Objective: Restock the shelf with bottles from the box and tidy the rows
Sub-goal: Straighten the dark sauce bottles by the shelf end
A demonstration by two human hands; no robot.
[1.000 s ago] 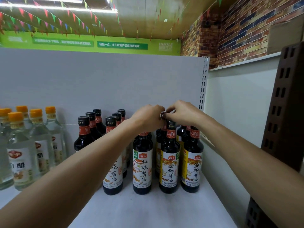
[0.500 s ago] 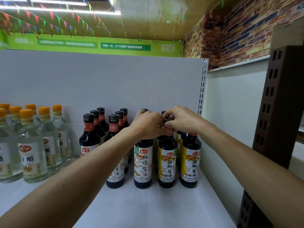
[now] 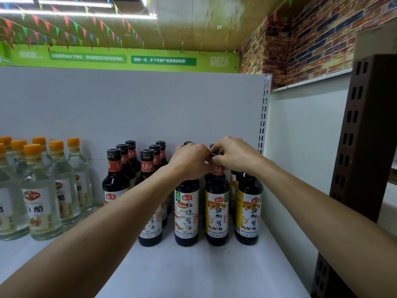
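Observation:
Dark soy sauce bottles stand in rows on the white shelf (image 3: 193, 274). My left hand (image 3: 190, 161) grips the neck of the front bottle with the white and red label (image 3: 186, 214). My right hand (image 3: 234, 154) pinches the cap of the yellow-labelled bottle (image 3: 217, 214) beside it. Another yellow-labelled bottle (image 3: 249, 211) stands at the far right, its top hidden behind my right wrist. More dark bottles (image 3: 117, 175) stand to the left in rows running back to the panel. The box is not in view.
Clear vinegar bottles with orange caps (image 3: 40, 194) fill the shelf's left end. A grey back panel (image 3: 129, 104) closes the rear, with a slotted upright (image 3: 264, 117) at its right. A brown perforated post (image 3: 363, 136) stands at the right front.
Both hands have stayed on the tops of the same two front bottles. The view has shifted slightly, so the bottles sit a little lower and to the right.

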